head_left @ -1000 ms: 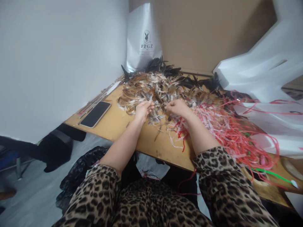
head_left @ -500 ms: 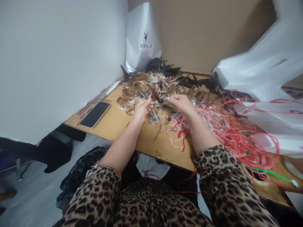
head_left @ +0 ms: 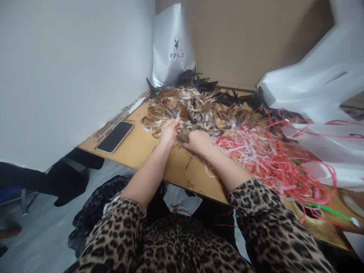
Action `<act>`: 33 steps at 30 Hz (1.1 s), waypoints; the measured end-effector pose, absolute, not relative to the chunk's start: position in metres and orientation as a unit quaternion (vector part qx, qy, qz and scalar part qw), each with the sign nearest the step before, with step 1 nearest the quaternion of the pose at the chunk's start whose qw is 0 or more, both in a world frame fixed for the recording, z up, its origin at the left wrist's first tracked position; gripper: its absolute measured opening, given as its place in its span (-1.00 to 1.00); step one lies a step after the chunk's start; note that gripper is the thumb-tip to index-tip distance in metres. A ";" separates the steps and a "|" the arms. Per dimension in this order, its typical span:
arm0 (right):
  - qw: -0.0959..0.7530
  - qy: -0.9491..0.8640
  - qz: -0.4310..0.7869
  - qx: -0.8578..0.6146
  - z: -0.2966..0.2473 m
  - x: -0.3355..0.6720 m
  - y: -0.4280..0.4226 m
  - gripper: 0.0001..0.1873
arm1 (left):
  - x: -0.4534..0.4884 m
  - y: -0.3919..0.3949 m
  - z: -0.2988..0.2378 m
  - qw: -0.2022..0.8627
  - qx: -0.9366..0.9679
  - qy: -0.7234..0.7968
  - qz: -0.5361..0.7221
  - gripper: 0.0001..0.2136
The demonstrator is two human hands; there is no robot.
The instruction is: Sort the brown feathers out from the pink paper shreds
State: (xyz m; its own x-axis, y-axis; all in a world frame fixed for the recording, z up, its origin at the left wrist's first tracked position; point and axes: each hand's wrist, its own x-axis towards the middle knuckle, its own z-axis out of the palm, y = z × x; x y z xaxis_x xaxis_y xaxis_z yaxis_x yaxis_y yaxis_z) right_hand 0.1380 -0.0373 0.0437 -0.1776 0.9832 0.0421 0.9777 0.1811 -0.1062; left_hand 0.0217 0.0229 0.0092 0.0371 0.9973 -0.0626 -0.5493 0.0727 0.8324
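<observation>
At the frame's centre, the left hand (head_left: 169, 131) and right hand (head_left: 196, 141) each clutched feathers (head_left: 199, 108) at the heap's near edge on the table (head_left: 136, 148): light, soft, fragile, probably best pinched by their quills.

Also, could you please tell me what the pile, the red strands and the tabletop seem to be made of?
The pile looks like real feathers: brown, white, black, matte, fluffy vanes. The strands are probably thin plastic strip: red and pink, faintly glossy, curling. The tabletop seems wood board: tan, dull, scuffed.
</observation>
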 end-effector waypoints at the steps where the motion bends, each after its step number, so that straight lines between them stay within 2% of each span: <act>1: 0.047 -0.765 0.026 -0.642 0.041 0.138 -0.036 -0.67 | 0.022 0.023 0.010 0.644 0.321 0.351 0.600 -0.85; 3: 0.077 -0.751 0.033 -0.655 0.036 0.145 -0.029 -0.75 | 0.022 0.022 0.011 0.641 0.318 0.360 0.598 -0.85; 5: 0.149 -0.730 0.090 -0.661 0.036 0.158 -0.021 -0.82 | 0.022 0.022 0.012 0.639 0.315 0.367 0.598 -0.84; 9: 0.330 -0.599 0.378 -0.624 0.039 0.177 -0.011 -0.77 | 0.022 0.021 0.013 0.637 0.319 0.366 0.599 -0.83; 12: 0.371 -0.520 0.495 -0.589 0.037 0.182 -0.007 -0.78 | 0.022 0.022 0.012 0.634 0.322 0.365 0.601 -0.84; 16: 0.353 -0.567 0.380 -0.640 0.027 0.190 -0.001 -0.79 | 0.022 0.023 0.010 0.637 0.323 0.365 0.597 -0.83; 20: 0.380 -0.628 0.219 -0.643 0.021 0.200 0.006 -0.78 | 0.022 0.023 0.010 0.639 0.326 0.366 0.593 -0.83; 23: 0.391 -0.647 0.152 -0.637 0.024 0.201 0.006 -0.80 | 0.023 0.023 0.010 0.638 0.324 0.368 0.593 -0.83; 30: 0.356 -0.677 0.216 -0.607 0.037 0.187 -0.006 -0.76 | 0.023 0.022 0.012 0.640 0.318 0.370 0.594 -0.83; 33: 0.285 -0.749 0.241 -0.547 0.039 0.181 -0.012 -0.74 | 0.023 0.021 0.014 0.637 0.319 0.380 0.590 -0.83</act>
State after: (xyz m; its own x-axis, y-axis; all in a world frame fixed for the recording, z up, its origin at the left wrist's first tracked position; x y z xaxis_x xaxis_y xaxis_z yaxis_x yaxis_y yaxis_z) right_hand 0.1812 -0.0123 0.0389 -0.2388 0.9572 0.1636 0.6832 0.2853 -0.6722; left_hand 0.0227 0.0210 0.0139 0.0157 0.9940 -0.1078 -0.5100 0.1007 0.8543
